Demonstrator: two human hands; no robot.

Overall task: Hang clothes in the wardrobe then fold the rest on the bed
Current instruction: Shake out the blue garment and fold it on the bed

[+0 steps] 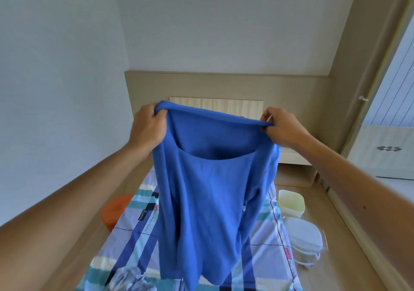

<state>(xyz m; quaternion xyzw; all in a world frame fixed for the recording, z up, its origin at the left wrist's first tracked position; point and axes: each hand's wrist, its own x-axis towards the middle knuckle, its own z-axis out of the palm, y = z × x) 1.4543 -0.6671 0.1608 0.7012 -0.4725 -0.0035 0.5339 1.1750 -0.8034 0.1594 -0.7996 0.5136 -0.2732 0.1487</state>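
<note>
Left hand (146, 125) and right hand (283, 125) each gripped one end of the blue shirt's (208, 189) top edge, stretched taut above the plaid-sheeted bed (132, 234). Its lower edge hung just over the sheet. Orange tub (113, 210) sat at the bed's left edge, yellow bin (291, 203) at the right.

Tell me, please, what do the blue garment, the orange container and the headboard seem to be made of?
Blue garment: soft matte knit fabric, perhaps cotton jersey; it hangs in loose folds without shine.
Orange container: probably plastic; a smooth, evenly coloured surface with rounded corners.
Headboard: pale wood or wood-look laminate; faint grain lines show, and which of the two is unclear.
</note>
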